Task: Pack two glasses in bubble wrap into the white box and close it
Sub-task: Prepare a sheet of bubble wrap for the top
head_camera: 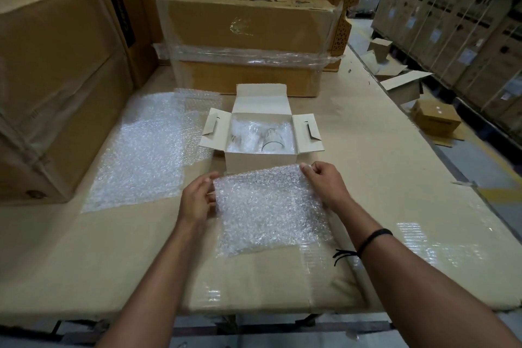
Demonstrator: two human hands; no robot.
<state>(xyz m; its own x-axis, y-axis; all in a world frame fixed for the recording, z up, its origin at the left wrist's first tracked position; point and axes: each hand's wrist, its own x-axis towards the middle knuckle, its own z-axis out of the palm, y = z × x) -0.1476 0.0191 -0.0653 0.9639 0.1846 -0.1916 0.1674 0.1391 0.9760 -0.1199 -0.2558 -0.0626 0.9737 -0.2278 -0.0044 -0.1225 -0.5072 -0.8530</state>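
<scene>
Before the open box (261, 159), our left hand (196, 200) and right hand (324, 182) pinch the wrap (268, 212) by its far corners. We should lay it loosely over the glasses (258, 137), then fold the flaps.

Two glasses (261, 135) lie in the box (261, 159), a bubble wrap sheet (265, 212) before it, another (147, 150) left.

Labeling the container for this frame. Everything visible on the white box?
The white box is a small carton of pale cardboard, open at the top, upright on the cardboard-covered table. Its rear flap stands up; both side flaps, each with a cut tab, are spread outward. Inside lie two clear glasses amid bubble wrap. The near wall faces the person; the held bubble wrap sheet overlaps its lower edge in view. Neither hand touches it.
</scene>
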